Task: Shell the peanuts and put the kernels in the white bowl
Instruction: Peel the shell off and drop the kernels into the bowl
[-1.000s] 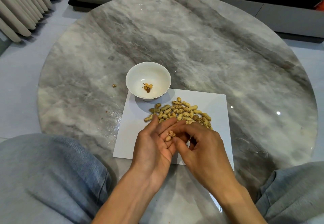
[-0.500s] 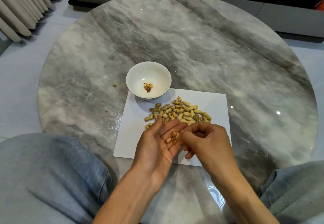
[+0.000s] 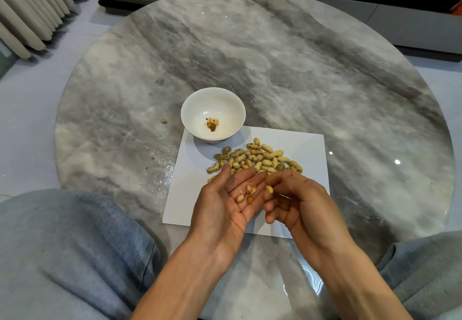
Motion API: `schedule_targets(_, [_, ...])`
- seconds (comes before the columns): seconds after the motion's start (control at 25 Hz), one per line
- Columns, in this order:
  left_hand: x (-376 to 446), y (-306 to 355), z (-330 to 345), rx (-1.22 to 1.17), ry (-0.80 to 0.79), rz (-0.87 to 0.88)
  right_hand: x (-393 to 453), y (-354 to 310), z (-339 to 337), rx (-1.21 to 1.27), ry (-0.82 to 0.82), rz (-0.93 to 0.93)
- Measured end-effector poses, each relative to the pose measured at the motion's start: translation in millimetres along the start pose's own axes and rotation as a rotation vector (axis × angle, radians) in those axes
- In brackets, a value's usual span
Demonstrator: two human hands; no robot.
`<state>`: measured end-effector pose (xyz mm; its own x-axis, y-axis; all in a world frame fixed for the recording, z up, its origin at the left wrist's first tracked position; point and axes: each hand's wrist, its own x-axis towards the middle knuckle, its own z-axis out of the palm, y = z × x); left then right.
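Far left on the marble table (image 3: 120,109) we see a stray crumb of shell (image 3: 164,121), lying well apart from everything else. Next comes the white bowl (image 3: 190,109), resting on the far corner of the white sheet (image 3: 310,144) with only a few kernels at its bottom. Just beyond our hands lies the heap of unshelled peanuts (image 3: 255,157) — the task, we judge, is at an early stage. Our left hand (image 3: 225,202) is palm up, fingers straight and together, cradling loose kernels and skin (image 3: 246,193). A second ago both hands were pressed together over the nut; now the right hand (image 3: 297,202) has drawn off, its thumb and forefinger pinching one kernel (image 3: 269,189), the other fingers curled — the shell is open and the kernels look ready for the bowl.
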<state>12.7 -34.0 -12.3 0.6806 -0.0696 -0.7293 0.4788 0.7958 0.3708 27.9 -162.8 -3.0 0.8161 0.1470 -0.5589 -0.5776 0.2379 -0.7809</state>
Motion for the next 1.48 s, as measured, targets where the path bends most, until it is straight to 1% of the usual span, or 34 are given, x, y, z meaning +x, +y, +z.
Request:
schedule_targets(0.08, [-0.6, 0.4, 0.3, 0.006, 0.0, -0.004, 0.1, 1.7, 0.6, 0.032, 0.015, 0.04])
schedule_targets(0.2, [-1.1, 0.1, 0.8, 0.004, 0.003, -0.006, -0.3, 2.9, 1.2, 0.242, -0.005, 0.15])
schedule_targets(0.24, [-1.0, 0.1, 0.8, -0.003, 0.004, -0.007, -0.5, 2.9, 2.3, 0.265, 0.002, 0.15])
schedule_targets(0.28, [-0.9, 0.2, 1.2, -0.007, 0.002, -0.008, -0.7, 4.2, 2.5, 0.19, 0.024, 0.098])
schedule_targets(0.32, [-0.8, 0.4, 1.1, -0.005, 0.0, -0.006, -1.4, 6.5, 2.5, 0.0, 0.061, -0.009])
schedule_targets(0.4, [-1.2, 0.5, 1.1, 0.003, -0.01, -0.001, -4.8, 9.1, 3.4, -0.597, 0.132, -0.351])
schedule_targets(0.44, [-1.7, 0.4, 1.0, 0.003, -0.018, 0.0, -5.8, 10.8, 5.1, -0.817, 0.14, -0.485])
schedule_targets(0.48, [-1.5, 0.9, 0.5, 0.002, -0.027, 0.005, -5.5, 12.7, 5.7, -0.947, 0.146, -0.566])
schedule_targets(0.52, [-1.6, 2.0, -0.1, -0.002, -0.035, 0.006, -5.5, 14.1, 5.9, -0.994, 0.141, -0.608])
schedule_targets(0.6, [-2.0, 2.4, 0.2, -0.011, -0.048, -0.002, -2.6, 15.5, 4.9, -1.006, 0.143, -0.635])
schedule_targets(0.72, [-2.9, 1.3, 1.7, -0.005, -0.057, -0.006, 1.2, 17.3, 1.1, -1.021, 0.171, -0.609])
schedule_targets(0.88, [-2.6, 0.7, 1.6, 0.011, -0.071, -0.02, 3.6, 21.1, 1.6, -1.149, 0.22, -0.627])
schedule_targets(0.92, [-2.4, 0.4, 1.8, 0.015, -0.071, -0.022, 3.8, 22.0, 2.6, -1.136, 0.219, -0.615])
schedule_targets(0.96, [-2.5, 0.3, 2.1, 0.021, -0.069, -0.024, 3.6, 21.0, 3.9, -1.047, 0.217, -0.57])
schedule_targets(1.0, [-2.4, 0.5, 2.2, 0.026, -0.063, -0.024, 3.8, 19.3, 4.5, -0.874, 0.201, -0.487])
schedule_targets(1.08, [-1.4, 0.5, 2.1, 0.02, -0.048, -0.019, 1.6, 11.1, 4.9, -0.407, 0.144, -0.229])
schedule_targets(1.16, [-1.1, 0.7, 1.8, 0.022, -0.042, -0.006, -1.1, 5.2, 5.1, 0.026, 0.013, 0.035])
schedule_targets(1.24, [-1.1, 0.9, 1.6, 0.033, -0.032, 0.006, -2.6, 4.7, 3.6, 0.237, -0.073, 0.141])
schedule_targets(1.28, [-0.9, 0.6, 1.6, 0.033, -0.024, 0.009, -2.8, 4.4, 3.2, 0.285, -0.096, 0.159])
schedule_targets(1.32, [-1.0, 0.6, 1.6, 0.028, -0.015, 0.012, -3.0, 4.2, 3.9, 0.283, -0.104, 0.156])
schedule_targets(1.36, [-1.0, 0.6, 1.5, 0.023, -0.009, 0.012, -3.5, 5.1, 4.4, 0.191, -0.075, 0.114])
schedule_targets(1.4, [-1.1, 0.6, 1.5, 0.022, -0.007, 0.01, -3.7, 7.1, 4.6, 0.005, -0.026, 0.013])
schedule_targets(1.44, [-0.6, 0.6, 1.4, 0.023, -0.006, 0.007, -4.0, 9.8, 6.5, -0.252, 0.024, -0.144])
schedule_targets(1.48, [0.0, 0.5, 1.3, 0.022, -0.007, 0.005, -4.4, 14.5, 6.9, -0.497, 0.034, -0.319])
